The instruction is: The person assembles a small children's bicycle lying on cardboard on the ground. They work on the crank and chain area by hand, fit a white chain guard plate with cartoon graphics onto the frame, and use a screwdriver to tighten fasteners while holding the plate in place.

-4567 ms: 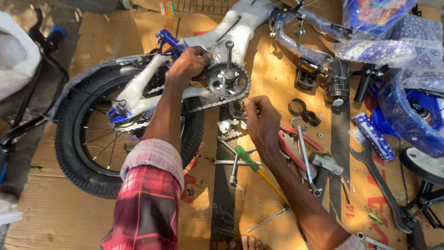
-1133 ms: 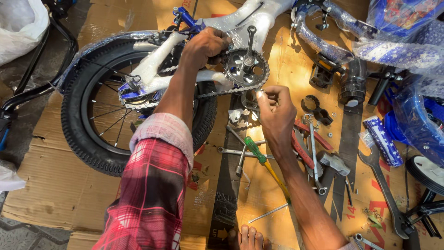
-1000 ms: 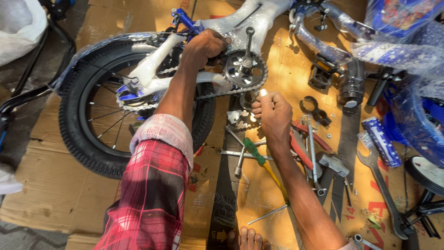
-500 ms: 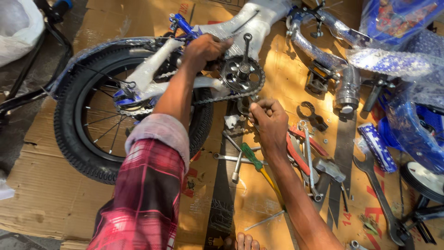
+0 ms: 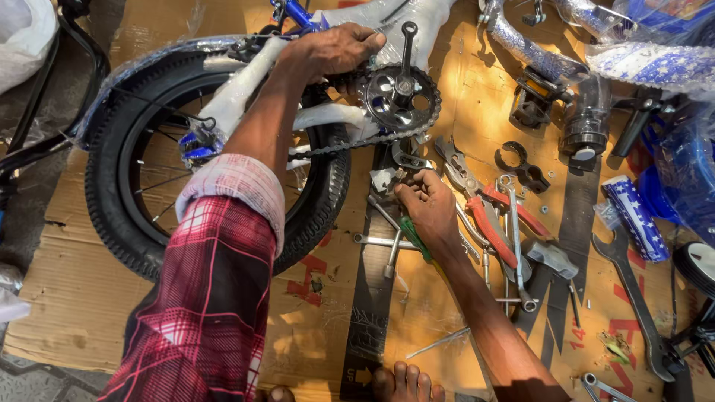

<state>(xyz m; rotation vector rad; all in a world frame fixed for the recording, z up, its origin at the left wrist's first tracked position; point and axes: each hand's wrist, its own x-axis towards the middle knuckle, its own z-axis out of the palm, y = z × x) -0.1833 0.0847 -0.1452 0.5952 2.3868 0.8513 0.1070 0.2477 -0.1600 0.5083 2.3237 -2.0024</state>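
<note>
The left hand grips the hard, heavy bike frame at the top middle; the right hand pinches small metal bits at the middle. Hold the frame by its thick bar

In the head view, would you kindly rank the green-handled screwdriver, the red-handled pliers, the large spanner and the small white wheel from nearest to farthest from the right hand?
Measured from the right hand:
1. Green-handled screwdriver, directly under the hand.
2. Red-handled pliers, just to its right.
3. Large spanner, farther right on the cardboard.
4. Small white wheel, at the right edge.
</note>
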